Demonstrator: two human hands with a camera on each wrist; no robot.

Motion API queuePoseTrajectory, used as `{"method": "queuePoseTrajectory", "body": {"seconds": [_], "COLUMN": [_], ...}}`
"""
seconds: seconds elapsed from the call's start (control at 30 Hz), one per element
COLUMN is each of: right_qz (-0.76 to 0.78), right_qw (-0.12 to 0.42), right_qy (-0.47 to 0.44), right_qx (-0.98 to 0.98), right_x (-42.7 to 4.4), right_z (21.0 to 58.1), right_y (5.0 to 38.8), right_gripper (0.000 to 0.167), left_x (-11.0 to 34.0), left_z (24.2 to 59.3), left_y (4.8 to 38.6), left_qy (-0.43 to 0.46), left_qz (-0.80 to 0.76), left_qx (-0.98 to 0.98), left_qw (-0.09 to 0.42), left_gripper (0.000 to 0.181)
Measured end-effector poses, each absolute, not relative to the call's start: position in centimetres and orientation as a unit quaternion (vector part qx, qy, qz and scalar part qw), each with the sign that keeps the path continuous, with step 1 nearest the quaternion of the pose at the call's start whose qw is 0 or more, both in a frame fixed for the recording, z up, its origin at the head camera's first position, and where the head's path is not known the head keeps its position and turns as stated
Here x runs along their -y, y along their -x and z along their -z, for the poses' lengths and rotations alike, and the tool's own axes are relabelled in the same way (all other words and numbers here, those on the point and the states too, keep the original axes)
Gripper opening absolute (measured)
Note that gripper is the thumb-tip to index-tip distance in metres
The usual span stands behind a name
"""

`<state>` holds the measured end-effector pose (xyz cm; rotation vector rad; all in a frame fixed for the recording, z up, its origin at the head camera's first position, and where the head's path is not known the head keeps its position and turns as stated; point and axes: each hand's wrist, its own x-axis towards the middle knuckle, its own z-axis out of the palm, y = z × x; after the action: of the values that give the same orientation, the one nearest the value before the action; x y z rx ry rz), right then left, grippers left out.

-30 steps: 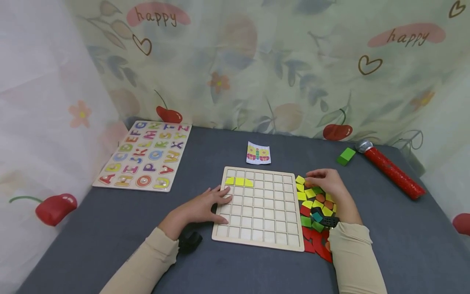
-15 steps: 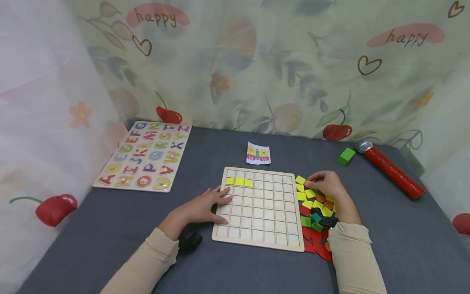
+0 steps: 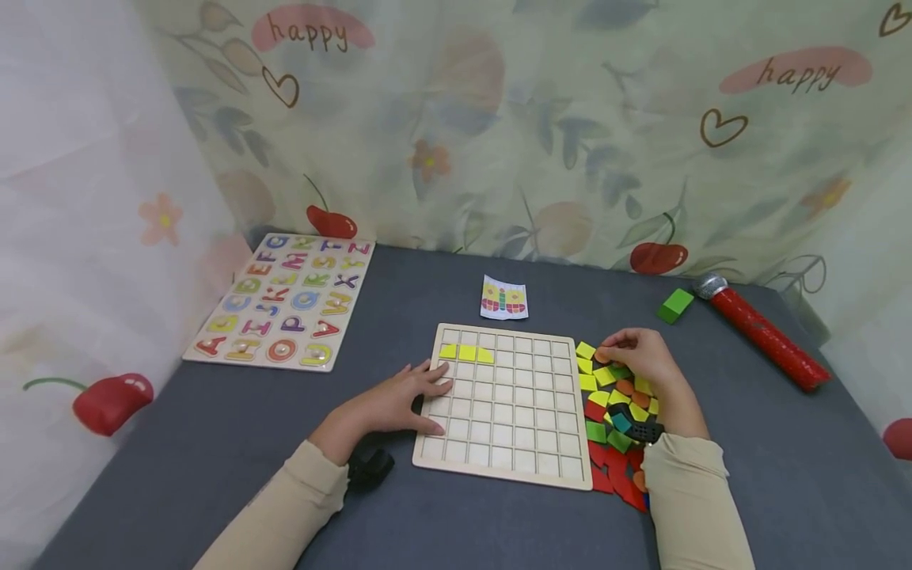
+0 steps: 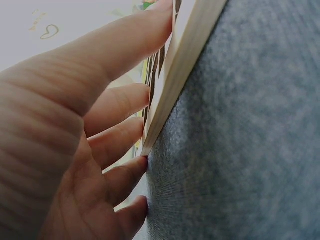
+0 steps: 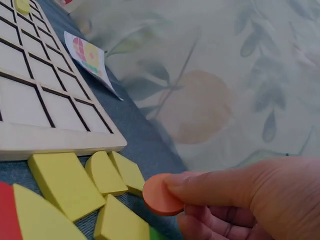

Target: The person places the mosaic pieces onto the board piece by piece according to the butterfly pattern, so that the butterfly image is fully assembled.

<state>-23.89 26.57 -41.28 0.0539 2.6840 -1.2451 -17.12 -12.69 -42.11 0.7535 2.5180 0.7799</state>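
My right hand (image 3: 644,358) pinches an orange disc (image 5: 159,196) between thumb and fingers, at the far end of a pile of loose pieces. Yellow pieces (image 5: 67,185) lie right beside the disc. On the left, my left hand (image 3: 392,402) rests on the edge of a wooden grid board (image 3: 502,414), with its fingers spread over the rim. The left wrist view shows its thumb (image 4: 125,42) on the board's top and the lower fingers near the cloth. Three yellow pieces (image 3: 466,353) sit in the board's second row, the outer two with curved sides.
Behind the board lies a butterfly pattern card (image 3: 503,298). An alphabet board (image 3: 285,305) is at the back left. A green block (image 3: 674,305) and a red microphone (image 3: 765,332) lie at the back right. Red pieces (image 3: 618,475) sit near my right sleeve.
The head view has shifted slightly. My right hand stays at the orange disc, with more of the disc showing now. My left hand has not moved on the board.
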Motion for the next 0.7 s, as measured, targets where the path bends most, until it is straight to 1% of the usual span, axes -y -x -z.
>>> {"method": "queuePoseTrajectory", "body": {"seconds": [0.13,0.23,0.33,0.57,0.7], "right_qz": [0.450,0.464,0.474,0.498,0.521], "right_qw": [0.055,0.046,0.050,0.079,0.081], "right_qy": [-0.017,-0.017,-0.008,0.041,0.053], "right_qx": [-0.891,-0.885,-0.879,-0.862,-0.848], "right_x": [-26.1,-25.2,-23.8,-19.9,-18.0], "right_z": [41.0,40.7,40.4,40.6,40.7], "right_y": [24.0,24.2,24.6,25.2,25.3], "right_gripper": [0.030,0.028,0.029,0.026,0.024], "left_x": [12.6,12.7,12.8,12.9,12.8], "left_z": [42.2,42.1,42.0,42.1,42.1], "left_y": [17.1,17.1,17.1,17.1,17.1], "left_qy": [-0.269,-0.271,-0.270,-0.277,-0.274], "left_qz": [-0.277,-0.277,-0.281,-0.288,-0.288], "left_qx": [-0.901,-0.900,-0.899,-0.896,-0.896], "left_qw": [0.198,0.199,0.199,0.196,0.198], "left_gripper": [0.079,0.079,0.077,0.075,0.075]}}
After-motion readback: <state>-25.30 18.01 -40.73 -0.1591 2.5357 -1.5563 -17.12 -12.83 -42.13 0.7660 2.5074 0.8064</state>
